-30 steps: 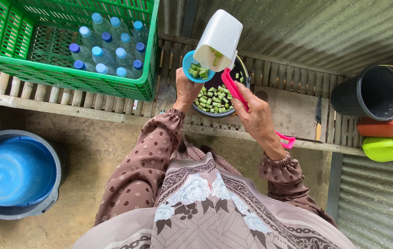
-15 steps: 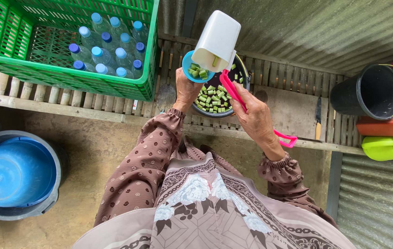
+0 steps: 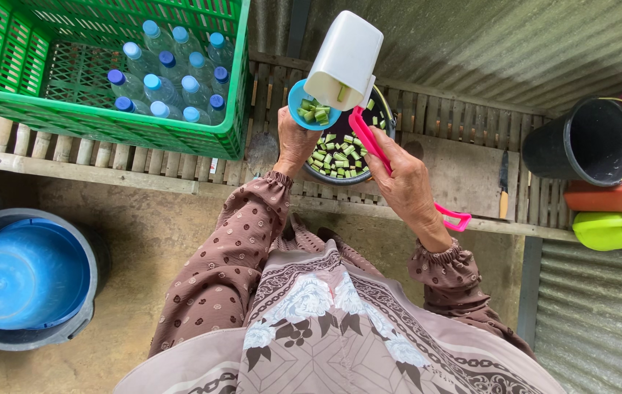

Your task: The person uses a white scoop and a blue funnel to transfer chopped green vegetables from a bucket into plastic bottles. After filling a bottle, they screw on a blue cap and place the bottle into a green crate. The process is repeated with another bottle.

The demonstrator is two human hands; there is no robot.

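Chopper held above bowl on slatted desk.
Your left hand [image 3: 295, 140] gripped the smooth white plastic chopper [image 3: 343, 62], tilted over the dark round bowl [image 3: 382, 115] of green cut pieces [image 3: 336, 152]; your right hand [image 3: 406, 182] clasped its pink handle [image 3: 369, 138].

White cup [image 3: 345, 58] and pink tool [image 3: 398, 164] look like smooth glossy plastic, same with the green crate [image 3: 99, 120]. Slatted shelf [image 3: 464, 171] is rough, weathered wood. Walls [image 3: 596, 321] are matt corrugated metal. Sleeves [image 3: 227, 270] are soft printed cloth.
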